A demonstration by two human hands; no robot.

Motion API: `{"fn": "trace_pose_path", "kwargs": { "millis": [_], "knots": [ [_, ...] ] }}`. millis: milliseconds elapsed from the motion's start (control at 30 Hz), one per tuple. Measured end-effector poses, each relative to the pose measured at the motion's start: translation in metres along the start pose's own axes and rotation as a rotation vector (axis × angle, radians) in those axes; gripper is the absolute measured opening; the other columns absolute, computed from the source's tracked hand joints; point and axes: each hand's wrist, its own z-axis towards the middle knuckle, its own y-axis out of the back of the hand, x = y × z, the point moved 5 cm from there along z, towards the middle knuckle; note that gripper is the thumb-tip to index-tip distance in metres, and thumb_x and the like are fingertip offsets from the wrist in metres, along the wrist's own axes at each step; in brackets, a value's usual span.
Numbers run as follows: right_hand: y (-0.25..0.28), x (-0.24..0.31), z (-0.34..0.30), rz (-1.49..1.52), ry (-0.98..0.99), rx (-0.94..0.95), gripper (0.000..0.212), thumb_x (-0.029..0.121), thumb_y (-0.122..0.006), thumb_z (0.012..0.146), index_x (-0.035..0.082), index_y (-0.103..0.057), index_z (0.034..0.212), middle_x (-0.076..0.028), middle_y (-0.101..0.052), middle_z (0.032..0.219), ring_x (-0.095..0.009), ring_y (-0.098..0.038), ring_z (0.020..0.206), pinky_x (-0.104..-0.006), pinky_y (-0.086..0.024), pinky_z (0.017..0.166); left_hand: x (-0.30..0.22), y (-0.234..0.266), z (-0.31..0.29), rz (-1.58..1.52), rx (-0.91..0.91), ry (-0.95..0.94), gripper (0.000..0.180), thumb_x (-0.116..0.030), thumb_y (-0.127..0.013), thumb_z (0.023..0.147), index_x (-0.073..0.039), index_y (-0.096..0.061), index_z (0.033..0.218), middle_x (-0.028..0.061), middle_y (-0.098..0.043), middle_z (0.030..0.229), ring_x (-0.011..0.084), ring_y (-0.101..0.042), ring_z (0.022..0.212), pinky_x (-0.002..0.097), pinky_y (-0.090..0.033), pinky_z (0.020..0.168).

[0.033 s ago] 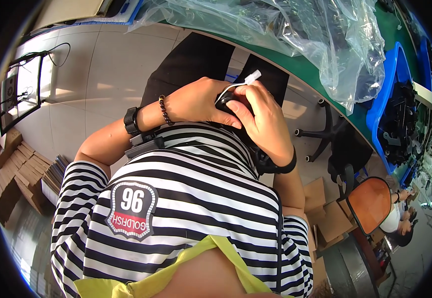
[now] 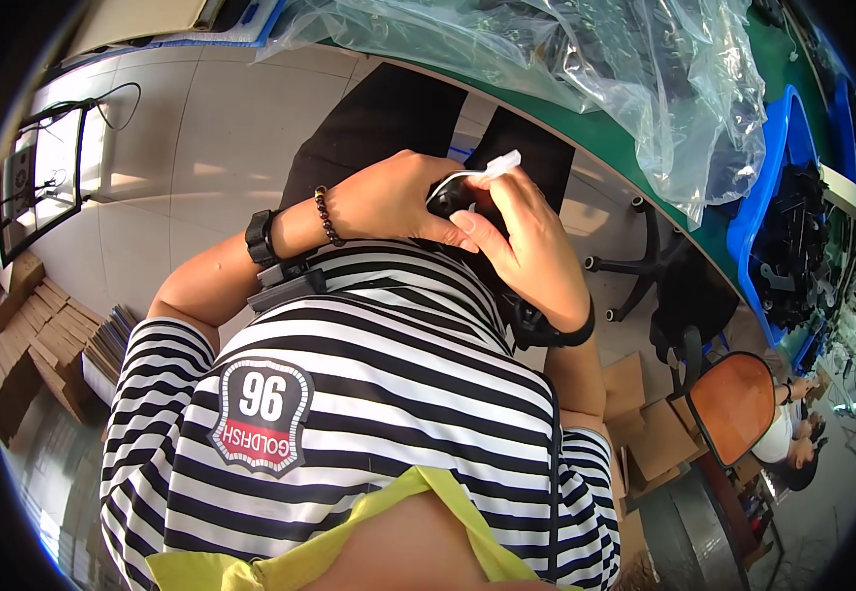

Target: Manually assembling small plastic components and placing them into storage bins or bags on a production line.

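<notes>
Close to my waist, both hands meet around a small rounded black part [image 2: 445,200]. My left hand [image 2: 403,197] is closed around it from the left, its fingers mostly hidden behind the part. From the right, my right hand [image 2: 526,231] curls over the same part, with its thumb near my left thumb and its fingertips largely out of sight. A thin white wire [image 2: 456,177] loops over the top of the part. It leads to a white plug connector [image 2: 503,164] that sticks out above my right fingers.
Ahead, clear plastic sheeting [image 2: 586,69] covers much of a green-topped table [image 2: 605,133]. A blue bin [image 2: 755,236] of black parts stands at the right. An orange-backed chair [image 2: 733,406], open cartons [image 2: 650,433] and another person [image 2: 790,438] are farther right. Stacked cardboard [image 2: 39,335] lies left.
My right hand has shifted slightly, and its thumb has lifted away from the black part. The white connector has moved slightly down and lies flatter. My left hand is almost unmoved.
</notes>
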Motion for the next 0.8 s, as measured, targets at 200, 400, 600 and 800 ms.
{"fn": "trace_pose_path", "kwargs": {
  "millis": [200, 400, 600, 800],
  "knots": [
    [-0.006, -0.001, 0.001, 0.025, -0.020, -0.057, 0.023, 0.016, -0.067, 0.096, -0.001, -0.059, 0.110, -0.015, -0.060, 0.101, -0.031, -0.063, 0.091, -0.0380, -0.050, 0.081, -0.002, 0.001, 0.001, -0.001, -0.010, -0.006, 0.060, -0.040, -0.088, 0.075, 0.001, -0.067, 0.113, 0.0192, -0.073, 0.092, 0.0339, -0.072, 0.084, 0.0372, -0.056, 0.077],
    [0.001, 0.001, -0.006, 0.159, 0.034, -0.048, 0.023, 0.016, -0.067, 0.096, -0.001, -0.059, 0.109, -0.014, -0.059, 0.100, -0.032, -0.062, 0.093, -0.0380, -0.050, 0.082, -0.010, 0.003, -0.001, 0.070, 0.011, 0.017, 0.058, -0.038, -0.088, 0.075, 0.001, -0.067, 0.112, 0.0194, -0.072, 0.092, 0.0348, -0.071, 0.085, 0.0376, -0.056, 0.077],
    [0.003, 0.003, -0.002, 0.054, 0.033, -0.071, 0.025, 0.015, -0.068, 0.095, -0.002, -0.059, 0.110, -0.014, -0.059, 0.102, -0.030, -0.062, 0.092, -0.0373, -0.050, 0.081, -0.005, 0.000, 0.001, 0.028, -0.046, -0.104, 0.056, -0.038, -0.088, 0.075, 0.001, -0.068, 0.110, 0.0191, -0.072, 0.092, 0.0356, -0.071, 0.085, 0.0383, -0.056, 0.077],
    [-0.001, 0.000, -0.004, 0.067, -0.003, -0.044, 0.025, 0.014, -0.069, 0.094, -0.002, -0.058, 0.110, -0.013, -0.060, 0.102, -0.030, -0.062, 0.093, -0.0380, -0.050, 0.083, -0.006, 0.003, -0.001, 0.055, -0.037, -0.063, 0.055, -0.038, -0.087, 0.075, 0.001, -0.068, 0.109, 0.0183, -0.072, 0.090, 0.0354, -0.071, 0.083, 0.0394, -0.055, 0.075]
  ]
}}
